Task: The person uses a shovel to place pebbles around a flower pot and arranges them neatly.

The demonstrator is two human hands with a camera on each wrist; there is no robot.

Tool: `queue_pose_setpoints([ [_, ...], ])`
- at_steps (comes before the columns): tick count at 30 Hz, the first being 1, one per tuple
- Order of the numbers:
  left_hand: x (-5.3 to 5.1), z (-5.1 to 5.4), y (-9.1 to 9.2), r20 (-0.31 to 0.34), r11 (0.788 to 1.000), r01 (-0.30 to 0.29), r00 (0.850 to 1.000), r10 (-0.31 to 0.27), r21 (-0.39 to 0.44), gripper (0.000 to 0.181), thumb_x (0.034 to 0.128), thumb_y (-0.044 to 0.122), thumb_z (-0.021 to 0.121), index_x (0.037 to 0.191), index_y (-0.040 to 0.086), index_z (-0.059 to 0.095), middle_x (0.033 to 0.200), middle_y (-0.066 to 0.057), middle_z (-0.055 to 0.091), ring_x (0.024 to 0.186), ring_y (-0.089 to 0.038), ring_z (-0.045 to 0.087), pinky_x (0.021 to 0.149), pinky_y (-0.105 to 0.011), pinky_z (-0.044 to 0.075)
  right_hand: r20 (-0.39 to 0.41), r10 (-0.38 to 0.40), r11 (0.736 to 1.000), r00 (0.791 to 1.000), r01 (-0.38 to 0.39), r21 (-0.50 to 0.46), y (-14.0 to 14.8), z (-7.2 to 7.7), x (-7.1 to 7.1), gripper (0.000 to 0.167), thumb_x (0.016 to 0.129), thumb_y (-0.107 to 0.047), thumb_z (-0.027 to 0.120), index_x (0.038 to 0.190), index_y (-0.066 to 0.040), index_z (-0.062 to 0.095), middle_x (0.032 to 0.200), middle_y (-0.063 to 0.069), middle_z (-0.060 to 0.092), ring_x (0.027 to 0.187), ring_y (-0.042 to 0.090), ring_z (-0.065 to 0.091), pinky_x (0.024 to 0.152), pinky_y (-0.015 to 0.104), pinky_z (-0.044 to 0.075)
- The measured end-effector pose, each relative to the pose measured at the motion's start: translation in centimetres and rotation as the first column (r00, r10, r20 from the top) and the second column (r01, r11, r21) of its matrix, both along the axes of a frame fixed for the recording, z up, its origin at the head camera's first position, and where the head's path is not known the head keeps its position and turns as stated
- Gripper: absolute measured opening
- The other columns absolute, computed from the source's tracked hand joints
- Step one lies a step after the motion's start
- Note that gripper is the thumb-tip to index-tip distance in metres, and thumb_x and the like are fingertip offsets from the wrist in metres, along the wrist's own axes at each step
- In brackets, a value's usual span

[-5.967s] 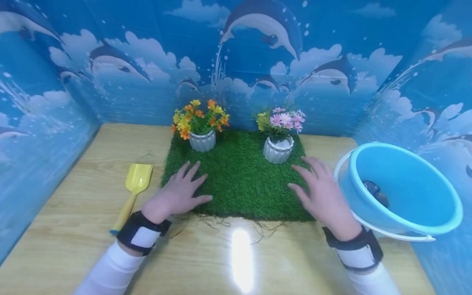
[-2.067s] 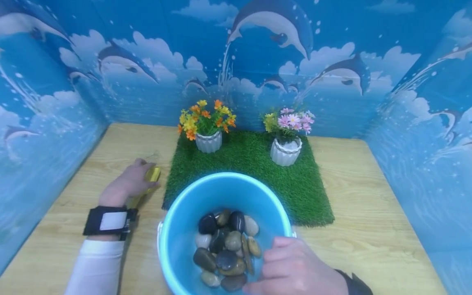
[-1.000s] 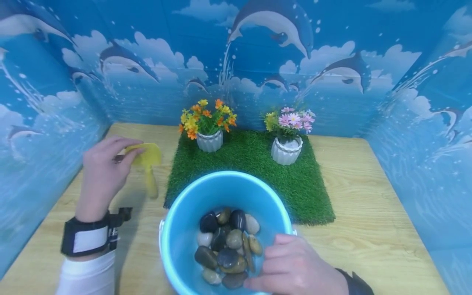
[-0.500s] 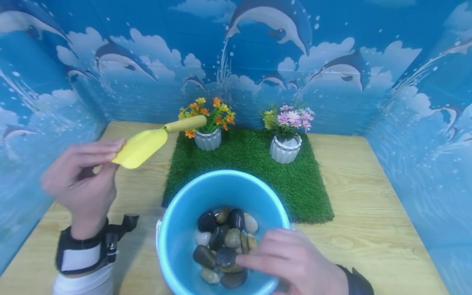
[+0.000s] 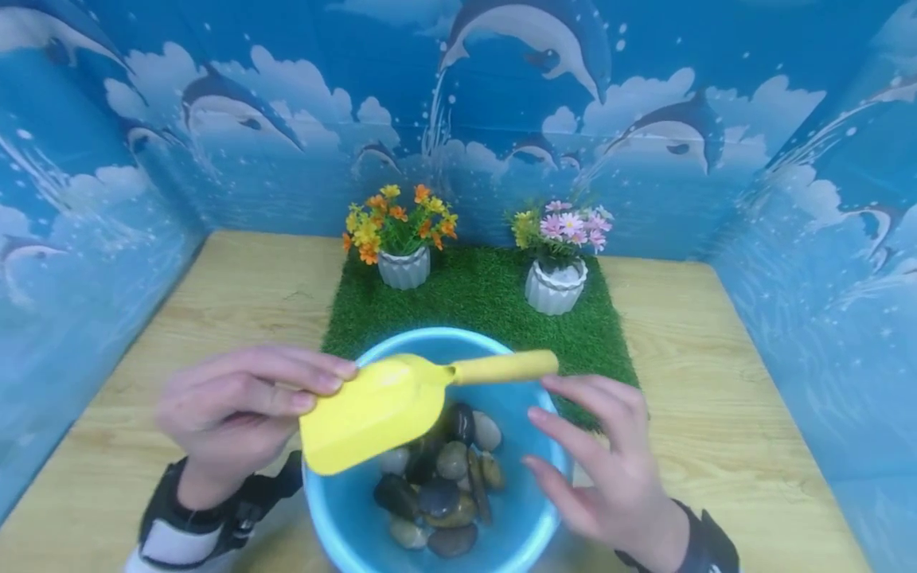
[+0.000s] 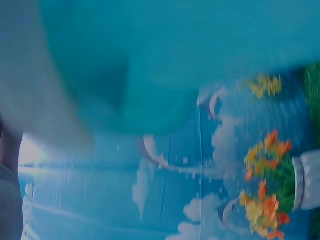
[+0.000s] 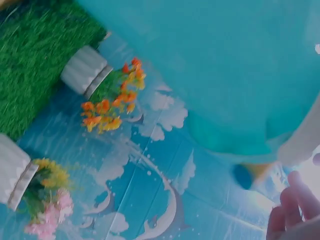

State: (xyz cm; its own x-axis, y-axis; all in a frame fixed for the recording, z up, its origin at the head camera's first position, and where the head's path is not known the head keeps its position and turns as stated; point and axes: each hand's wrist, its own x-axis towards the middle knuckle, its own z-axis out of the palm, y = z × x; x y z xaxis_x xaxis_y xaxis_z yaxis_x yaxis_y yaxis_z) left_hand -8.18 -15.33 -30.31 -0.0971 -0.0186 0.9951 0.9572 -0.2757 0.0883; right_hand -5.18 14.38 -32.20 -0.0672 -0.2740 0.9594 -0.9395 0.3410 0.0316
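Observation:
My left hand (image 5: 243,406) pinches a yellow toy shovel (image 5: 380,406) by the side of its blade, holding it above the blue bucket (image 5: 526,541). The shovel's handle points right toward my right hand (image 5: 609,461). That hand has its fingers spread just below the handle's end, over the bucket's right rim; whether a fingertip touches the handle I cannot tell. Inside the bucket lie several smooth stones (image 5: 437,497), partly covered by the blade. In the right wrist view, the handle's blue end (image 7: 243,176) shows near the right fingers (image 7: 292,200). The bucket wall fills much of both wrist views.
Behind the bucket, a green turf mat (image 5: 466,294) bears a white pot of orange and yellow flowers (image 5: 401,231) and a white pot of pink flowers (image 5: 562,247). The wooden table (image 5: 723,382) ends at dolphin-printed blue walls (image 5: 301,183).
The bucket came from the right to the front middle. The left hand picked up the shovel from the table and carried it over the bucket. The right hand left the rim and spread its fingers.

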Motion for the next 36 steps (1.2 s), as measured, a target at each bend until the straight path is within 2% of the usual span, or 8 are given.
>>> queue_pose_setpoints([
  [4, 0.6, -0.7, 0.3, 0.03, 0.993, 0.074, 0.997, -0.072, -0.088, 0.014, 0.0807, -0.011, 0.075, 0.073, -0.015, 0.064, 0.081, -0.03, 0.068, 0.08, -0.041, 0.072, 0.073, -0.038, 0.057, -0.014, -0.029, 0.999, 0.999, 0.029, -0.038, 0.2, -0.2, -0.2, 0.026, 0.096, -0.021, 0.064, 0.106, 0.003, 0.066, 0.109, 0.026, 0.061, 0.096, 0.036, 0.054, 0.097, 0.037, 0.039],
  [7, 1.1, -1.0, 0.8, 0.064, 0.988, 0.086, 0.995, -0.078, -0.129, 0.014, 0.0813, -0.008, 0.076, 0.074, -0.014, 0.065, 0.082, -0.028, 0.069, 0.082, -0.04, 0.072, 0.074, -0.038, 0.057, 0.006, -0.033, 0.999, 0.999, 0.033, -0.016, 0.4, -0.2, -0.1, 0.025, 0.096, -0.02, 0.065, 0.106, 0.003, 0.067, 0.106, 0.026, 0.062, 0.092, 0.036, 0.056, 0.094, 0.036, 0.042],
  [14, 1.7, -0.9, 2.0, 0.136, 0.968, 0.128, 0.986, -0.1, -0.218, 0.016, 0.0845, -0.008, 0.073, 0.071, -0.009, 0.064, 0.084, -0.023, 0.07, 0.089, -0.036, 0.072, 0.073, -0.036, 0.057, 0.01, -0.104, 0.993, 0.995, 0.103, 0.052, 0.6, 0.0, 0.0, 0.021, 0.096, -0.018, 0.066, 0.096, 0.004, 0.068, 0.094, 0.022, 0.066, 0.075, 0.032, 0.063, 0.068, 0.034, 0.053],
  [21, 2.0, -1.1, 2.1, 0.247, 0.939, 0.173, 0.964, -0.099, -0.299, 0.011, 0.0879, -0.002, 0.073, 0.084, -0.01, 0.066, 0.103, -0.023, 0.071, 0.102, -0.03, 0.07, 0.085, -0.035, 0.054, 0.0, -0.229, 0.968, 0.973, 0.228, 0.104, 1.0, 0.0, 0.0, 0.022, 0.098, -0.015, 0.061, 0.093, 0.005, 0.069, 0.092, 0.019, 0.068, 0.074, 0.032, 0.064, 0.068, 0.038, 0.053],
  [27, 2.6, -1.5, 1.2, 0.24, 0.917, 0.064, 0.97, 0.035, -0.393, 0.018, 0.0905, 0.011, 0.073, 0.097, -0.006, 0.072, 0.11, -0.022, 0.07, 0.106, -0.027, 0.069, 0.092, -0.034, 0.051, 0.001, -0.281, 0.949, 0.96, 0.277, 0.152, 1.2, 0.1, -0.3, 0.029, 0.103, -0.017, 0.052, 0.095, 0.007, 0.065, 0.09, 0.018, 0.066, 0.072, 0.03, 0.061, 0.064, 0.038, 0.047],
  [31, 2.7, -2.5, 0.4, 0.194, 0.905, -0.026, 0.974, 0.119, -0.424, 0.028, 0.0983, 0.02, 0.064, 0.105, -0.006, 0.071, 0.113, -0.021, 0.069, 0.104, -0.025, 0.069, 0.089, -0.03, 0.052, 0.064, -0.308, 0.932, 0.949, 0.288, 0.222, 1.6, 0.0, -0.1, 0.033, 0.105, -0.019, 0.048, 0.1, 0.008, 0.066, 0.09, 0.017, 0.065, 0.069, 0.028, 0.06, 0.06, 0.038, 0.046],
  [34, 2.7, -3.5, 0.1, 0.147, 0.907, -0.071, 0.978, 0.145, -0.416, 0.033, 0.1017, 0.024, 0.058, 0.1, -0.006, 0.072, 0.11, -0.021, 0.07, 0.097, -0.026, 0.07, 0.083, -0.03, 0.054, 0.139, -0.351, 0.907, 0.926, 0.3, 0.295, 2.1, 0.0, 0.0, 0.036, 0.106, -0.023, 0.047, 0.105, 0.007, 0.067, 0.09, 0.015, 0.064, 0.069, 0.027, 0.06, 0.057, 0.038, 0.048],
  [36, 2.6, -4.1, 0.3, 0.107, 0.922, -0.078, 0.986, 0.127, -0.378, 0.037, 0.1026, 0.024, 0.055, 0.088, -0.005, 0.071, 0.1, -0.02, 0.071, 0.085, -0.027, 0.07, 0.075, -0.031, 0.054, 0.172, -0.382, 0.886, 0.908, 0.307, 0.348, 2.5, 0.1, -0.1, 0.038, 0.105, -0.028, 0.048, 0.107, 0.004, 0.068, 0.089, 0.013, 0.064, 0.068, 0.025, 0.059, 0.055, 0.037, 0.048],
])
